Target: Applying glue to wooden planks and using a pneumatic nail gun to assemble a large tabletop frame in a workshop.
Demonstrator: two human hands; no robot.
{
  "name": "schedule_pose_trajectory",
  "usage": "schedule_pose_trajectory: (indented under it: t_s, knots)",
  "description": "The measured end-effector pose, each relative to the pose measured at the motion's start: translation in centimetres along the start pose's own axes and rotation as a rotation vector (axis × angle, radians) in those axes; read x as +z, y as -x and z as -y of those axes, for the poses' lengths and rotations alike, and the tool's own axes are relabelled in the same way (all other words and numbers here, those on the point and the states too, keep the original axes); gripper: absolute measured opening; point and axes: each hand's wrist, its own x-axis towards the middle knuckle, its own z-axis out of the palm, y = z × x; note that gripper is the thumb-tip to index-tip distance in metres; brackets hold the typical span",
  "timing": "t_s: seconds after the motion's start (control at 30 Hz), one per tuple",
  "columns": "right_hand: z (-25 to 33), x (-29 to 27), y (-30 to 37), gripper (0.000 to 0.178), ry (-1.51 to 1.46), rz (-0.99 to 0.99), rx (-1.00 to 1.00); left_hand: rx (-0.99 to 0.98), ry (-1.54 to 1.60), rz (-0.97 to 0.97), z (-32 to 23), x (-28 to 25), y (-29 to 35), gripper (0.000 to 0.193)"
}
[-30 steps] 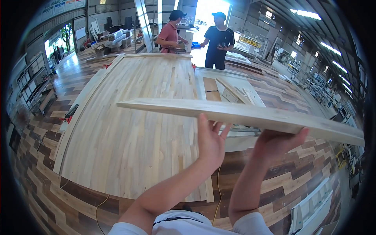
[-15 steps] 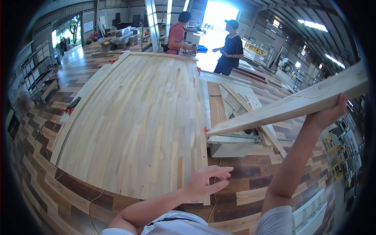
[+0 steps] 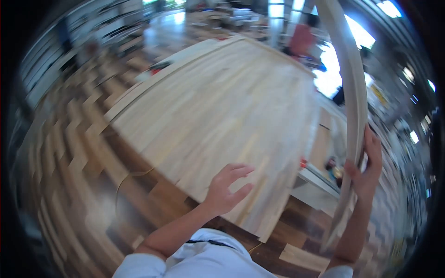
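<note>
A long pale wooden beam (image 3: pixel 352 88) stands nearly upright on the right, running from the upper edge down beside my right forearm. My right hand (image 3: pixel 369 164) grips it at about its middle, with the thumb and fingers around its side. My left hand (image 3: pixel 227 187) hovers over the near part of a large wooden panel (image 3: pixel 222 125), fingers apart and holding nothing. The panel is made of many narrow strips, with a raised strip (image 3: pixel 174 76) along its far left edge. The picture is smeared by motion.
Right of the panel is a lower work surface with a brown board (image 3: pixel 320 143) and small tools (image 3: pixel 334 169). A yellow cord (image 3: pixel 119 190) lies on the patterned wooden floor (image 3: pixel 88 176). A person in a red top (image 3: pixel 303 39) is beyond the panel, partly behind the beam.
The beam has swung from a slanted, nearly level position to nearly upright, still in my right hand. My view has turned left, and my left hand is raised over the panel.
</note>
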Motion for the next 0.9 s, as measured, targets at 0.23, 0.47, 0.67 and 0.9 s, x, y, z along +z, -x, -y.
schedule_pose_trajectory:
  t_s: [0.23,0.47,0.67,0.9]
  knots:
    - [4.1,11.6,6.7,0.087,-0.006,0.522,0.19,0.414,-0.497,-0.16,-0.1,-6.5,-0.1,0.045]
    - [6.7,18.7,10.5,0.085,0.023,0.69,0.087,0.311,-0.829,0.419,5.1,-12.8,-2.4,0.091]
    - [12.5,26.3,10.6,0.083,0.042,0.828,0.036,0.181,-0.854,0.694,14.9,-20.5,-2.3,0.106]
    - [18.8,36.6,9.5,0.078,0.077,0.83,-0.022,0.003,-0.903,0.829,22.8,-29.5,-3.4,0.107]
